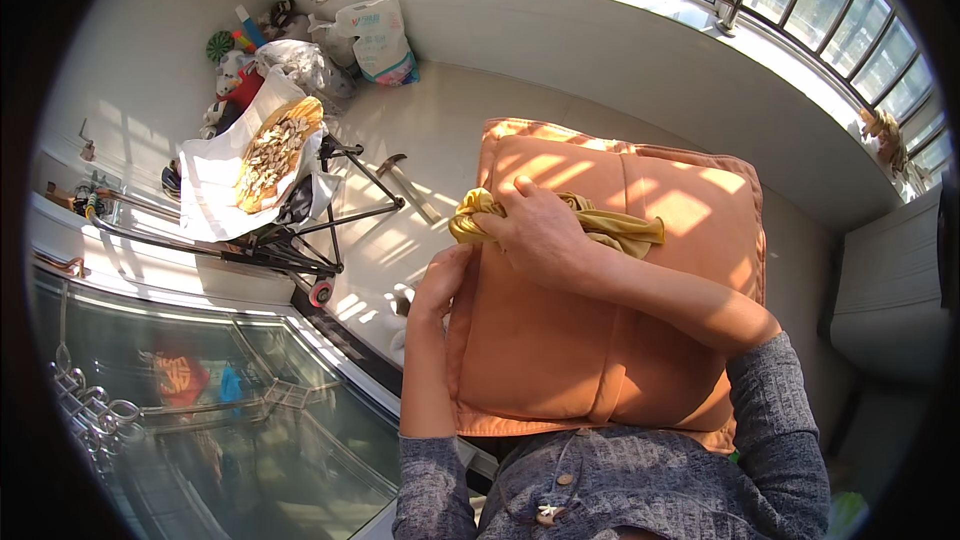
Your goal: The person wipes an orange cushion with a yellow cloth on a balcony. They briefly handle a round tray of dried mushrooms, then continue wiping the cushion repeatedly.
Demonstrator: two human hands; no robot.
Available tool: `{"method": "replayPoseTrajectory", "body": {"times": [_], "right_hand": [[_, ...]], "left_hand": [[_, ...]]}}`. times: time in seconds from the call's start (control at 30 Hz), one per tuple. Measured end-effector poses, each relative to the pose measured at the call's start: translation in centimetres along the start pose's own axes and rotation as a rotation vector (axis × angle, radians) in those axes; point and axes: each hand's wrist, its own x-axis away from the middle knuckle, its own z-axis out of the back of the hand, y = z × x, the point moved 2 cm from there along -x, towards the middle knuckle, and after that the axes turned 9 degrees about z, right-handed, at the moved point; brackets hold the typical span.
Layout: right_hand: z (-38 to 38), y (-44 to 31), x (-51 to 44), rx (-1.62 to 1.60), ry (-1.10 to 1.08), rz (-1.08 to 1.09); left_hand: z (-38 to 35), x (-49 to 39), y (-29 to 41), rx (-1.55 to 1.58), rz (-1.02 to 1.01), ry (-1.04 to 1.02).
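Observation:
A large orange padded cushion lies right in front of me, striped with sunlight. On its far half is a crumpled yellow cloth. My right hand reaches across from the right and grips the bunched cloth near the cushion's left side, fingers curled over it. At the cushion's left edge is my left hand, just below the cloth's bunched end; its fingers are bent against the edge, and what they hold is partly hidden.
A claw hammer lies on the tiled floor. To the left, a folding metal frame bears a white sheet with sliced pieces on a yellow tray. Bags stand in the far corner. Glass doors flank me at lower left.

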Motion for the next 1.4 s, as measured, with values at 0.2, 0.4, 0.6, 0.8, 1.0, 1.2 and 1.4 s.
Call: {"method": "replayPoseTrajectory", "body": {"times": [0.2,0.4,0.6,0.8,1.0,1.2,1.4], "right_hand": [[2.1,-7.3,6.9,0.073,-0.367,0.369],[11.6,-5.4,12.6,-0.567,-0.637,0.266],[10.5,-3.6,2.5,-0.197,-0.006,0.160],[-1.8,-10.6,1.6,-0.266,-0.419,0.819],[-3.7,-5.1,-4.2,-0.185,-0.502,0.857],[-1.8,7.2,-10.9,0.181,-0.419,0.388],[-2.1,-7.0,-7.9,-0.459,-0.383,0.872]], "left_hand": [[0.4,-0.7,-6.5,0.380,-0.111,0.069],[0.5,0.3,-5.8,0.334,-0.150,0.034],[3.6,3.9,-7.5,0.371,0.059,-0.109],[1.1,5.6,-12.1,0.631,-0.021,-0.109],[-0.7,7.9,-8.9,1.007,-0.140,0.018],[1.1,7.9,-10.8,0.833,-0.117,-0.116],[1.9,9.4,-11.1,1.010,0.069,0.029]]}}
